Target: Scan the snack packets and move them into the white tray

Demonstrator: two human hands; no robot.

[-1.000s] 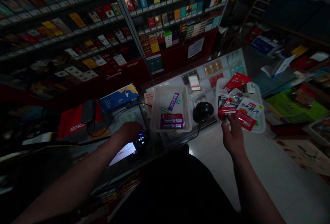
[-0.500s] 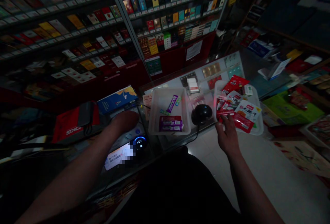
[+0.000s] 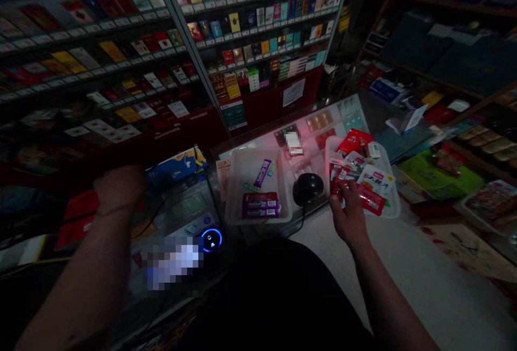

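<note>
**Right hand on the snack packets, left hand raised in a fist**

The right hand (image 3: 348, 216) rests fingers-down on a red snack packet (image 3: 369, 200) at the near edge of the right tray (image 3: 393, 208) — whether it pinches the packet or only touches it, I cannot tell. The packet looks light, thin and slick, probably crinkly; a sealed edge seems the safest place to grip. More red and white packets fill that tray beyond the fingers. Left of the hand sits a black scanner (image 3: 308, 188), then the left tray (image 3: 236, 200) holding purple bars (image 3: 260, 205). The left hand (image 3: 118, 189) hovers clenched, holding nothing visible.
</note>
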